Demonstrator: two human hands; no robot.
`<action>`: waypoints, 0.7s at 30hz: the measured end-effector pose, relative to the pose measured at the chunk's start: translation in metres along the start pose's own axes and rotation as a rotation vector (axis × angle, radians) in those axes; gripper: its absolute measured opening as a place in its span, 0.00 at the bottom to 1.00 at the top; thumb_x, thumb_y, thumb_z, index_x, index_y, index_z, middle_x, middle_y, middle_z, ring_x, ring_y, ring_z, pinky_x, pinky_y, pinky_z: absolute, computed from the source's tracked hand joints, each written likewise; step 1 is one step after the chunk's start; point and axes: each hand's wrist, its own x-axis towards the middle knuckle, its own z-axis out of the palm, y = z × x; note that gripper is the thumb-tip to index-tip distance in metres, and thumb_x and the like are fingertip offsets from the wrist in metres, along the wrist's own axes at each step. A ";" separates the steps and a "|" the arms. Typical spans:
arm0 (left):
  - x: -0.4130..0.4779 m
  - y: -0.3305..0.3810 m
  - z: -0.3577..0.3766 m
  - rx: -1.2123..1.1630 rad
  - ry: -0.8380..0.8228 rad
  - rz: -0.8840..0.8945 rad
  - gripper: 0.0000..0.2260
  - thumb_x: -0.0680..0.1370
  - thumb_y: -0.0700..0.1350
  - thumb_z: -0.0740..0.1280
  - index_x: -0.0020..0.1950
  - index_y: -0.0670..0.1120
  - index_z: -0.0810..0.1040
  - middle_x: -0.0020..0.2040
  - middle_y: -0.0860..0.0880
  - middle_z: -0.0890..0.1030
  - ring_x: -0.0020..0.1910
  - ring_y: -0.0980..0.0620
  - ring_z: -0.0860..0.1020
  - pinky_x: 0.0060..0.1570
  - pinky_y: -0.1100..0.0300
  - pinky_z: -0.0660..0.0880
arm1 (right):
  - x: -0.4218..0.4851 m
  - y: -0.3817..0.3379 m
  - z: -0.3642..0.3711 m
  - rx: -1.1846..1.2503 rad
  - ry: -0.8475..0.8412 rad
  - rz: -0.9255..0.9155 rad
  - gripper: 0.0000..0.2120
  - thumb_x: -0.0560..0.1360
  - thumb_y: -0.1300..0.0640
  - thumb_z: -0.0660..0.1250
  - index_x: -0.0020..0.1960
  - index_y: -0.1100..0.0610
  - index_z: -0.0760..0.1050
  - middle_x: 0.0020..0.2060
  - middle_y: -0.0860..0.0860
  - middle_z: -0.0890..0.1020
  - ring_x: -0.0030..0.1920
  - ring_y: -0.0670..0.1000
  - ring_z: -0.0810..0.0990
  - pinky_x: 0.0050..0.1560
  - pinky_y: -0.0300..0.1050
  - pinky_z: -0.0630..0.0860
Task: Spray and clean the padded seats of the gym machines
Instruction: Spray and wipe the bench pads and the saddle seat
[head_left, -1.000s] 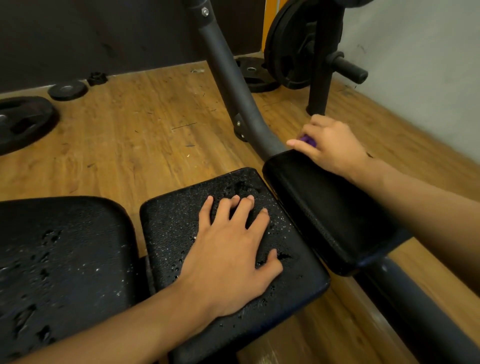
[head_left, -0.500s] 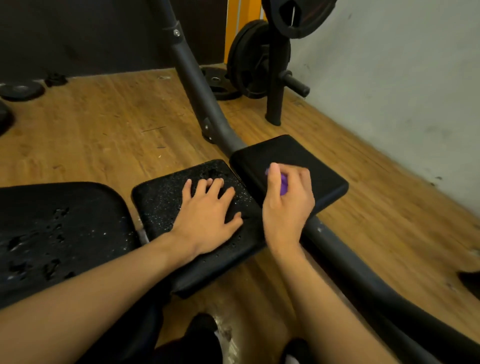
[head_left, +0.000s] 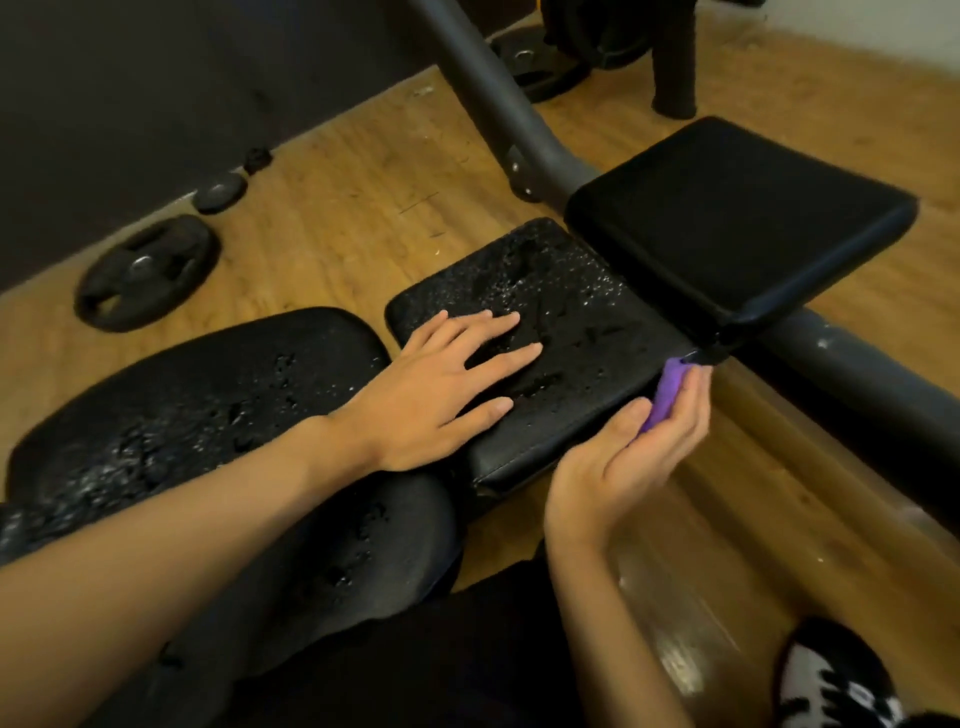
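Near the centre of the frame the left hand lies flat on the middle pad, fingers straight and spread, pressing on the pad's left half and gripping nothing. The pad's surface is beaded with droplets, as is the large pad at lower left, while the far pad at upper right looks dry and matte. Just off the middle pad's right edge, the right hand is turned palm-up, its fingers and thumb curled round a small purple wiper; whether that is a cloth or a sponge cannot be told. The wiper's long axis runs nearly up and down in the frame, tilted slightly right at the top, and lies roughly along the pad's side edge, its upper end close under the far pad's corner. The wet surface therefore lies to the left of and a little above the right fingertips, so the likely move is to bring the wiper over the edge and onto the top. The right hand is the nearer to that wet stretch and carries the tool; the left hand would have to lift or slide away before its half can be wiped.
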 end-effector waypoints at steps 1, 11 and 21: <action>-0.002 -0.003 0.001 0.019 0.008 0.016 0.25 0.85 0.60 0.49 0.82 0.56 0.58 0.83 0.49 0.54 0.82 0.47 0.51 0.79 0.39 0.50 | 0.000 0.001 0.000 0.000 -0.017 0.010 0.23 0.83 0.65 0.55 0.77 0.67 0.59 0.77 0.59 0.62 0.76 0.41 0.60 0.73 0.33 0.56; 0.003 -0.007 0.007 -0.029 0.067 0.094 0.26 0.85 0.59 0.52 0.82 0.52 0.61 0.83 0.47 0.57 0.82 0.46 0.53 0.77 0.34 0.51 | -0.065 -0.002 -0.003 0.058 -0.290 -0.095 0.27 0.83 0.59 0.52 0.78 0.66 0.48 0.80 0.58 0.50 0.81 0.59 0.47 0.79 0.56 0.52; 0.004 -0.005 0.008 -0.025 0.084 0.087 0.27 0.85 0.60 0.52 0.82 0.52 0.60 0.82 0.48 0.57 0.82 0.46 0.54 0.76 0.33 0.52 | 0.050 0.016 0.007 0.050 -0.040 -0.030 0.22 0.85 0.62 0.53 0.77 0.67 0.60 0.78 0.61 0.61 0.80 0.58 0.55 0.78 0.40 0.53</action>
